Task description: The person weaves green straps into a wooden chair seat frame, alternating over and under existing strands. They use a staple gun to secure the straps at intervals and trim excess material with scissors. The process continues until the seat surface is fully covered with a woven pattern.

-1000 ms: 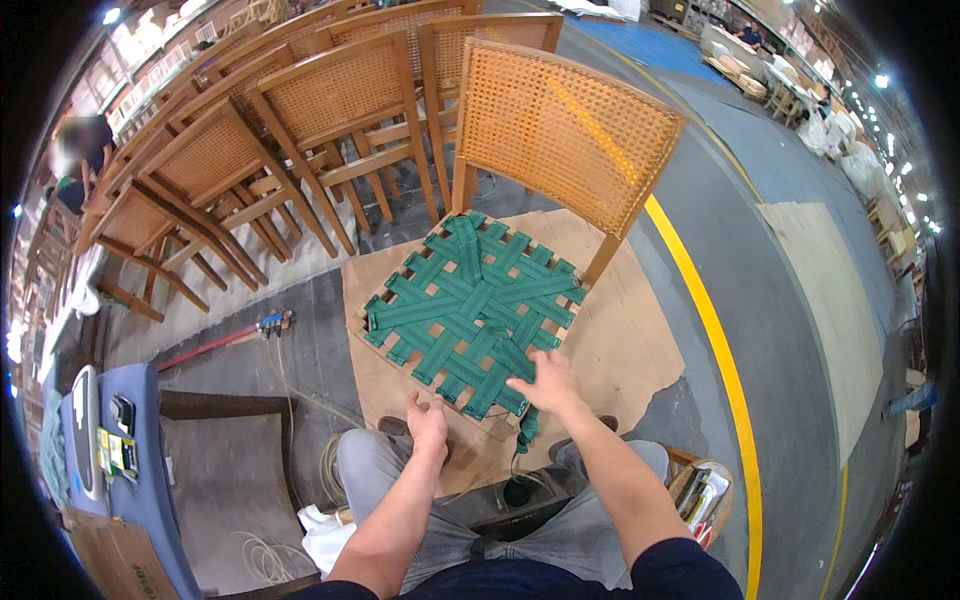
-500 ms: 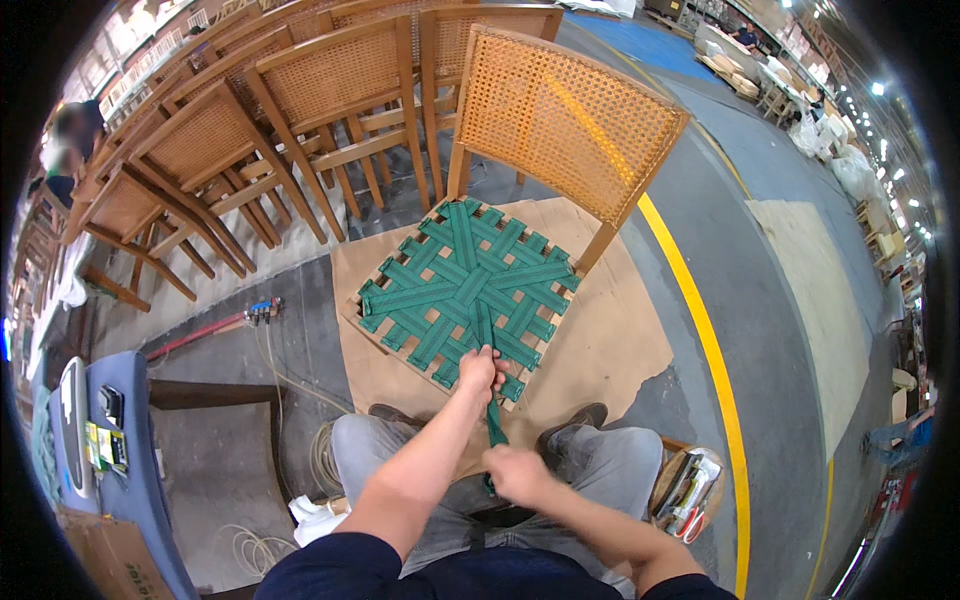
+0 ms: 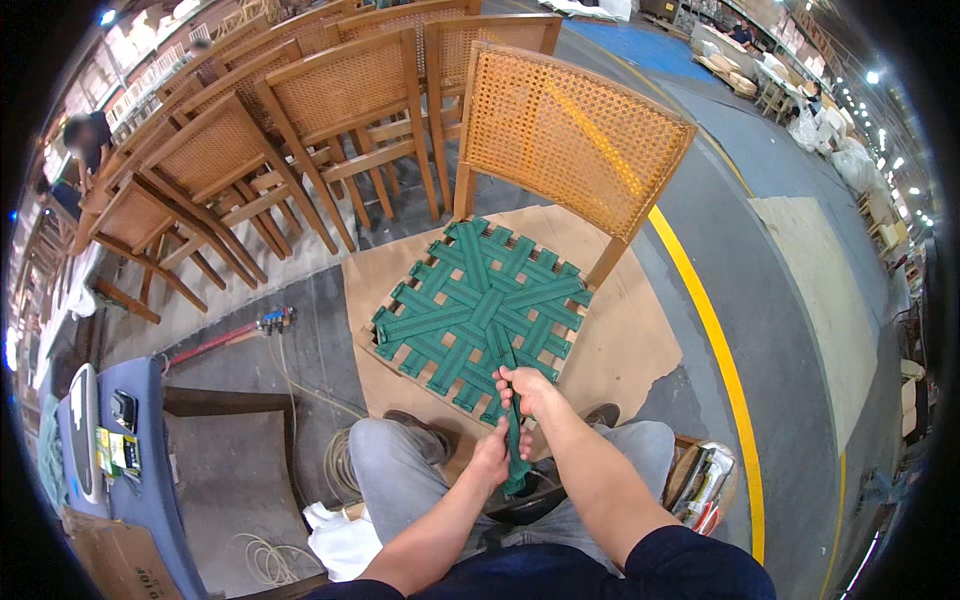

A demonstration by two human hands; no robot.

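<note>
A wooden chair with a cane back (image 3: 570, 140) stands in front of me, its seat frame crossed by woven green webbing (image 3: 487, 308). Diagonal bands overlap at the middle of the seat. One loose green strap (image 3: 518, 470) runs from there over the front edge toward my lap. My right hand (image 3: 525, 388) is closed around this strap just at the seat's front edge. Lower down, between my knees, my left hand (image 3: 492, 455) is closed on the same strap. The strap's end hangs below the left hand.
Several cane-back chairs (image 3: 340, 95) stand in rows at the far left. Brown cardboard (image 3: 630, 340) lies under the chair. A stool with tools (image 3: 705, 485) is by my right knee; a blue padded surface (image 3: 150, 440) and coiled hose (image 3: 342, 465) are left. People are in the background.
My hands have traded places along the strap: the right moved up to the seat edge, the left moved down toward my lap. The view has shifted slightly.
</note>
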